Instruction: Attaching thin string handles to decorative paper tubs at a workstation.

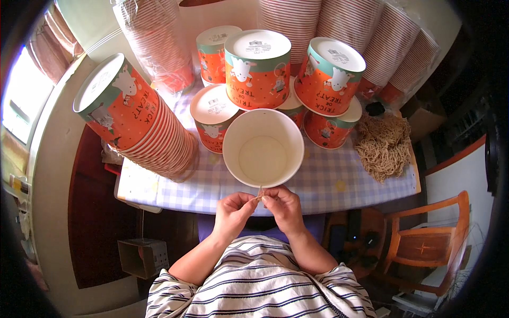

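Note:
An open paper bucket [263, 146] stands at the table's near edge with its plain white inside facing up. Just in front of its rim, my left hand [233, 210] and my right hand [285, 209] meet, fingertips almost touching. Both pinch a thin tan cord [260, 193] that comes off the near side of the rim. How the cord is looped or knotted is too small to make out. A tangled heap of similar tan cords [384, 147] lies at the table's right side.
Upside-down orange and green printed buckets [258, 71] are piled behind the open one. At left leans a tall nested bucket stack [143, 119]. Plastic-wrapped stacks [350, 24] line the back. A blue checked cloth [328, 183] covers the table; a wooden chair [427, 244] stands at right.

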`<state>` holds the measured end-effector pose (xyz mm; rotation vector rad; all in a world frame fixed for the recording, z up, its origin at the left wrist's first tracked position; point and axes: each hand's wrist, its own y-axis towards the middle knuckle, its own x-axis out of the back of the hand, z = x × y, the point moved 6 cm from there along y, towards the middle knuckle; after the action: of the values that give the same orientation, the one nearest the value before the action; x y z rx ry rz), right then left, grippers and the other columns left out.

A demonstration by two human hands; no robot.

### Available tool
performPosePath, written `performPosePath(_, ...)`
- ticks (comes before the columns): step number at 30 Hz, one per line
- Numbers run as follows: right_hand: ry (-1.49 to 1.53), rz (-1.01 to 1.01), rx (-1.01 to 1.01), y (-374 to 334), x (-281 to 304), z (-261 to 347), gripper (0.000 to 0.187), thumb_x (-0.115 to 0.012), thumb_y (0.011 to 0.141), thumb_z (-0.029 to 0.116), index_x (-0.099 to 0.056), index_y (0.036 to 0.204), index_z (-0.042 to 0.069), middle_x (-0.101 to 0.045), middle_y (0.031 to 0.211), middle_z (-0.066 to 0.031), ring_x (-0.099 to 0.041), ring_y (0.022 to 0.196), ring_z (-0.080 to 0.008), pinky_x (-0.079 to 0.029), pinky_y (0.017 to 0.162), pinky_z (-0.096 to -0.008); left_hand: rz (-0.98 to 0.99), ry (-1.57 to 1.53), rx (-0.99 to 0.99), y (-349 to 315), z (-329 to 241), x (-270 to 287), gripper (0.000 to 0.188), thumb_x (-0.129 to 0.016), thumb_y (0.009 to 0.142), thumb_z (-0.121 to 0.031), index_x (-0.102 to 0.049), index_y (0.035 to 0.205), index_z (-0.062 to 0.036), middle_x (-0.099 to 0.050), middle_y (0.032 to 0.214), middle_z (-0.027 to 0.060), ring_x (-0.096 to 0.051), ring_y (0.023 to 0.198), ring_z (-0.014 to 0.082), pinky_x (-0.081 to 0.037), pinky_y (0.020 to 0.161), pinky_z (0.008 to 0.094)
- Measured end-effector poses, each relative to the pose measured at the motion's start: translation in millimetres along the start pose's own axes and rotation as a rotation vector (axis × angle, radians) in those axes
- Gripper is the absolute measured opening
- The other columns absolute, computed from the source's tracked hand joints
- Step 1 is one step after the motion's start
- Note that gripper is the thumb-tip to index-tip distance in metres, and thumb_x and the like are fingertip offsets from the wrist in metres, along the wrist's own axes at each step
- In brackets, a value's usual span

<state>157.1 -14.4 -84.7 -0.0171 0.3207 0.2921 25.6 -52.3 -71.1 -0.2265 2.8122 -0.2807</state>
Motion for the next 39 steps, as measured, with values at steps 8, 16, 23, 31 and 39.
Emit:
performPosePath(8,0.132,0.052,-0.100,1.1,-4.1,3.8,0.011,-0.058,0.086,0.010,-0.061,0.093,0.002,-0.061,0.088,-0.0008,-0.052,0.077,-0.0062,-0.043,0.070,-0.0222,-0.058,0.021,-0.133,-0.5,-7.7,-5.9,0.011,-0.064,0.085,-0.004,-0.060,0.091,0.0039,-0.057,0.072,-0.0038,-0.045,0.059,0.0006,-0.036,0.050,0.0164)
performPosePath(16,0.188,0.089,-0.080,1.5,-6.7,3.0,0.009,-0.057,0.088,0.008,-0.061,0.093,0.002,-0.061,0.090,-0.0017,-0.053,0.080,-0.0074,-0.044,0.073,-0.0224,-0.051,0.634,-0.731,-13.6,-37.7,-12.6,0.031,-0.067,0.067,0.005,-0.063,0.096,-0.0056,-0.060,0.087,0.0074,-0.044,0.048,0.0062,-0.034,0.040,0.0204)
performPosePath(23,0.169,0.098,-0.092,1.5,-7.1,2.5,0.009,-0.057,0.088,0.008,-0.061,0.094,0.002,-0.061,0.089,-0.0010,-0.053,0.080,-0.0068,-0.044,0.072,-0.0222,-0.043,0.657,-0.804,-13.1,-40.5,-13.3,0.031,-0.067,0.068,0.005,-0.063,0.097,-0.0043,-0.062,0.089,0.0079,-0.049,0.052,0.0078,-0.039,0.042,0.0214)
performPosePath(31,0.169,0.096,-0.088,1.1,-6.5,-1.0,0.010,-0.058,0.088,0.011,-0.061,0.093,0.003,-0.059,0.084,0.0013,-0.050,0.076,-0.0056,-0.043,0.070,-0.0215,-0.006,0.712,-0.875,-11.2,-38.8,-13.7,0.024,-0.067,0.070,0.009,-0.064,0.091,-0.0028,-0.062,0.085,0.0086,-0.053,0.058,0.0081,-0.039,0.044,0.0191)
performPosePath(39,0.175,0.031,-0.136,2.6,-7.1,-3.6,0.017,-0.058,0.090,0.020,-0.062,0.092,0.004,-0.061,0.085,0.0014,-0.050,0.073,-0.0058,-0.042,0.067,-0.0213,0.034,0.601,-0.646,-7.4,-30.4,-5.1,0.016,-0.065,0.075,0.008,-0.063,0.089,-0.0005,-0.062,0.083,0.0077,-0.053,0.062,0.0059,-0.039,0.050,0.0180)
